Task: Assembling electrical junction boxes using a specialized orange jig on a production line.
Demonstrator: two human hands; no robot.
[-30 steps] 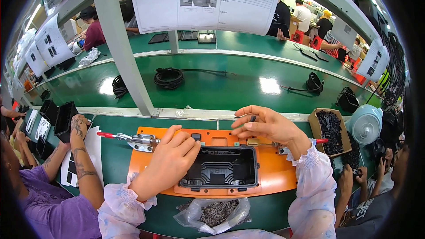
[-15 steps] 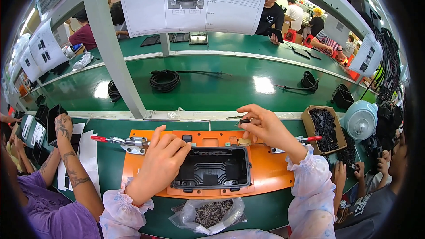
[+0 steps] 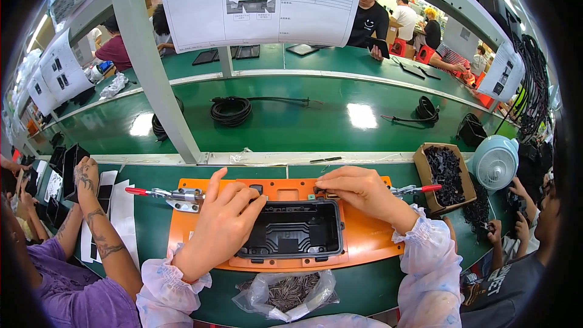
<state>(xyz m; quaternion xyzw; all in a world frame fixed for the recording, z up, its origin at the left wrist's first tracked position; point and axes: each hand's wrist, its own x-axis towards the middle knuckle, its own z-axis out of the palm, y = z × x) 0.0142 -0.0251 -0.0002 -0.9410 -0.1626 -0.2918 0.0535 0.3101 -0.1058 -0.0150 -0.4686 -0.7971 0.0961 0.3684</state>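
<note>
The right hand (image 3: 358, 191) is pinching its fingertips narrowly at the back right corner of the black housing (image 3: 293, 229), having come down from above the orange fixture (image 3: 364, 240) a moment ago; what it holds is too small to tell. The left hand (image 3: 221, 222) is staying spread wide on the housing's left edge, steadying it. A toggle clamp (image 3: 164, 194) is sitting at the fixture's left edge, a bag of screws (image 3: 288, 291) at the table's near edge.

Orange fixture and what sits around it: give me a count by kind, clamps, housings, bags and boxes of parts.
Orange fixture plate: 1
Black housing: 1
Red-handled toggle clamps: 2
Clear bag of small metal parts: 1
Cardboard box of black parts: 1
Total: 6
</note>
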